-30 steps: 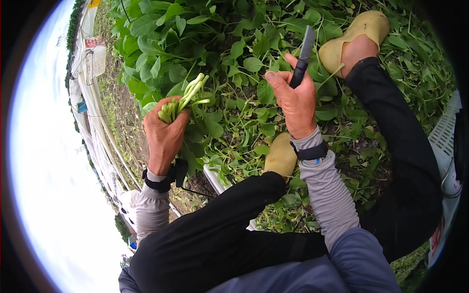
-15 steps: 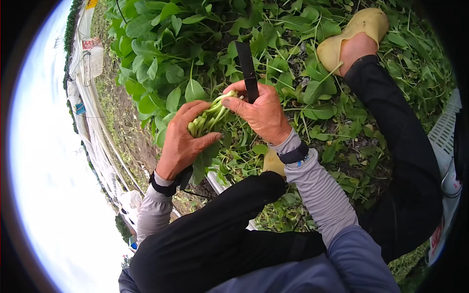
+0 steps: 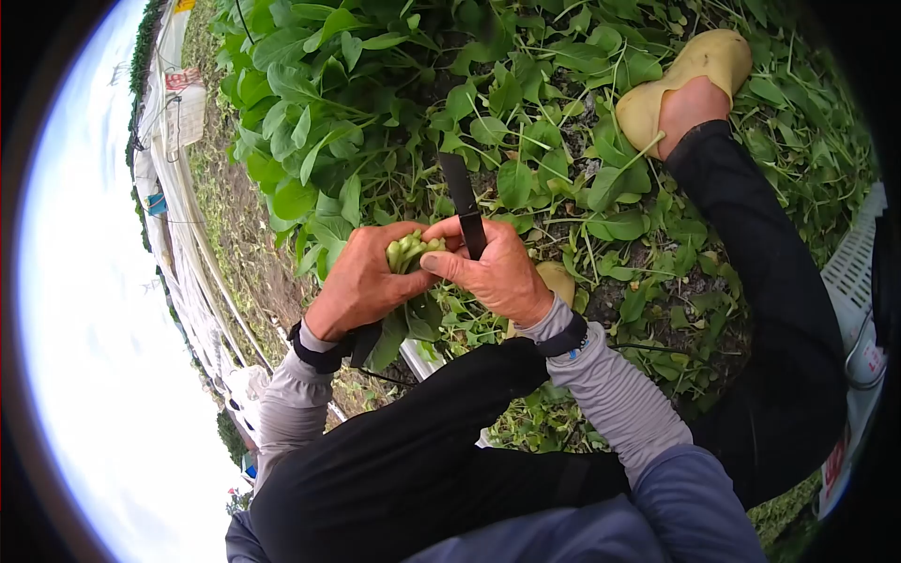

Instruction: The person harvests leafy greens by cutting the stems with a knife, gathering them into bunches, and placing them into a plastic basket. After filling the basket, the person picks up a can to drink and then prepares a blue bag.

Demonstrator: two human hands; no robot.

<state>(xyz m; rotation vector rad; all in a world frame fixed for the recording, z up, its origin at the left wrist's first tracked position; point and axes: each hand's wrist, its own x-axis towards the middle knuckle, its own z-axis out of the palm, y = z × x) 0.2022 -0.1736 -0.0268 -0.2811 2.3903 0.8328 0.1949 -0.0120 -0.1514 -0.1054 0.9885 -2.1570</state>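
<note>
My left hand (image 3: 352,281) is wrapped around a bunch of leafy greens (image 3: 410,251). The pale cut stem ends stick out at the top of the fist, and broad leaves hang below it. Close beside it, my right hand (image 3: 507,277) grips a black knife (image 3: 458,188), its flat blade pointing up and away. The right thumb and fingertips touch the stem ends at the same time. The knife's handle is mostly hidden in the palm.
Tall growing greens (image 3: 291,122) stand at the upper left. Cut leaves and stems (image 3: 619,197) cover the soil around my yellow shoe (image 3: 694,80). A white slatted crate (image 3: 859,263) is at the right edge. White sheeting (image 3: 178,244) runs along the left.
Both hands have come lower and closer together. The stems, earlier spread out toward my right hand, now sit bunched tightly in my left fist with their ends close together.
</note>
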